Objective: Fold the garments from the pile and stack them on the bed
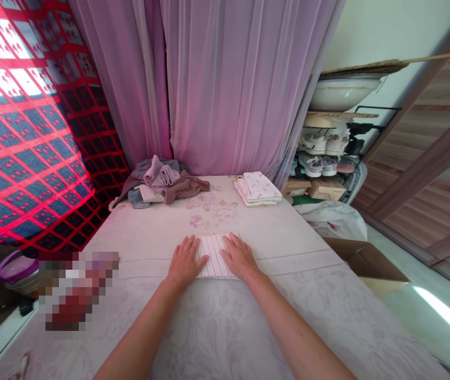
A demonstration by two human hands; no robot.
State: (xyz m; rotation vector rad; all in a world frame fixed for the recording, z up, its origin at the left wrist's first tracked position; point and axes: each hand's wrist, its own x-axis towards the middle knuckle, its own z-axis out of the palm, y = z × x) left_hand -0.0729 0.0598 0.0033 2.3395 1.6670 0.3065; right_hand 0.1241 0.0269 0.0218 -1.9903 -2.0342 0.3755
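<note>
A small folded cloth with pink and white stripes [213, 257] lies flat on the bed-like surface with its pale floral cover [225, 327]. On its left edge rests my left hand [185, 262], palm down, fingers stretched out and thumb on the cloth. My right hand [239, 256] lies flat over the right edge with its fingers spread. Neither hand grips the cloth. Beyond them, at the back right, sits a neat stack of folded printed cloth [259, 188]. Crumpled clothes [163, 180] in brown, mauve and grey are heaped at the back left.
Purple curtains [225, 84] hang behind the far edge. To the right stand a shoe rack with shoes [319, 163] and an open cardboard box [363, 258]. A purple-rimmed bucket [15, 266] and a blurred-out patch [78, 290] are at the left.
</note>
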